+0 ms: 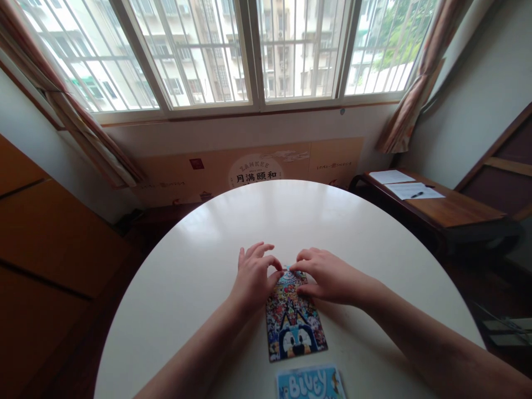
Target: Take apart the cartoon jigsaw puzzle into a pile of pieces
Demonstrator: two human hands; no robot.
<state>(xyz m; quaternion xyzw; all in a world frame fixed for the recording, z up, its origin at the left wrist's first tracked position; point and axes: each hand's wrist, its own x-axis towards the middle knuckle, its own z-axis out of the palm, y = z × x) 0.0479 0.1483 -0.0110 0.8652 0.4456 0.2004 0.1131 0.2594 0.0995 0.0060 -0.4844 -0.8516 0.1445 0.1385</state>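
Observation:
A small colourful jigsaw puzzle (294,324) with a blue cartoon dog lies flat on the round white table (208,260). My left hand (253,274) and my right hand (324,274) meet at the puzzle's far edge. Their fingertips pinch a small light-blue piece (288,271) there. I cannot tell which hand grips it more firmly. A blue box or card reading "BLUEY" (311,383) lies at the near table edge, just below the puzzle.
A dark wooden side table (449,213) with white papers (405,185) and a pen stands at the right. Flattened cardboard (253,169) leans on the wall under the barred window. Wooden panels fill the left side.

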